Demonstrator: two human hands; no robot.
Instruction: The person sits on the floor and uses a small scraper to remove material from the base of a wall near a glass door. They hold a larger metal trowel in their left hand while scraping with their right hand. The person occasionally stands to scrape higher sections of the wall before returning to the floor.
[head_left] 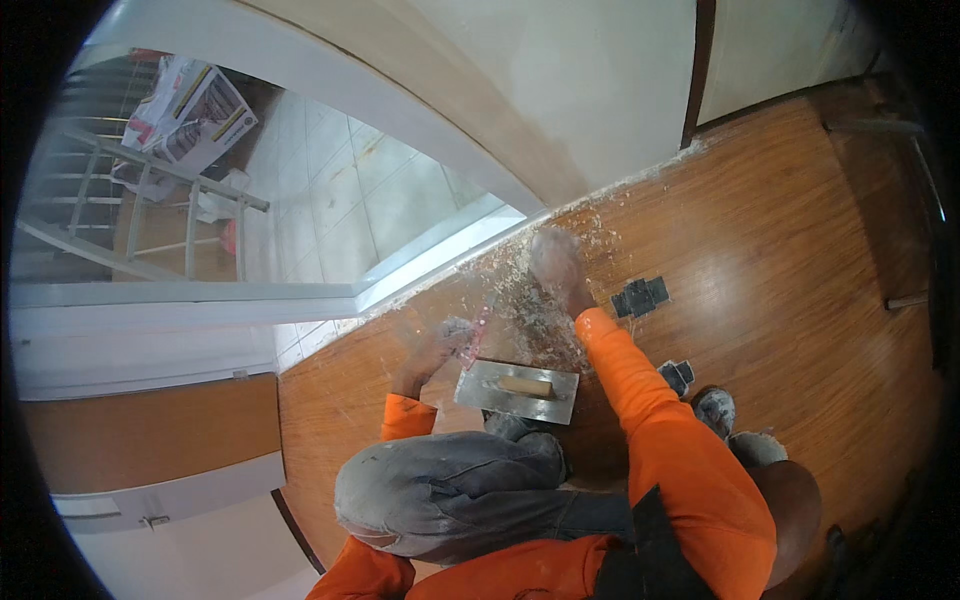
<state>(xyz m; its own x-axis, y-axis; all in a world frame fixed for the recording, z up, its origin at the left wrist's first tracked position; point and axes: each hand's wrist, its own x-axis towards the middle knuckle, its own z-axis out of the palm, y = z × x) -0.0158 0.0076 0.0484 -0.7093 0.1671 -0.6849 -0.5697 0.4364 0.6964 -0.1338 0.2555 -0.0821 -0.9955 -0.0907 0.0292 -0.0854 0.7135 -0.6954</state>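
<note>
My left hand (437,348) is low over the floor, its fingers closed around a thin red-and-white patterned piece (479,335) whose kind I cannot make out. Farther forward, my right hand (557,262) reaches down to the dusty floor by the door sill. It is grey with dust and blurred, so its fingers and anything in them do not show clearly. Pale crumbs and grey powder (530,315) are scattered around both hands. A rectangular steel plastering trowel (480,390) with a wooden handle lies in front of my knees, close to my left hand.
Two dark, taped-looking patches (640,297) (677,377) lie on the wood-look floor (790,250) right of my arm. A white door frame (430,248) and pale wall border the work spot. Past the doorway are tiles, a metal rack (190,225) and a printed bag (200,120).
</note>
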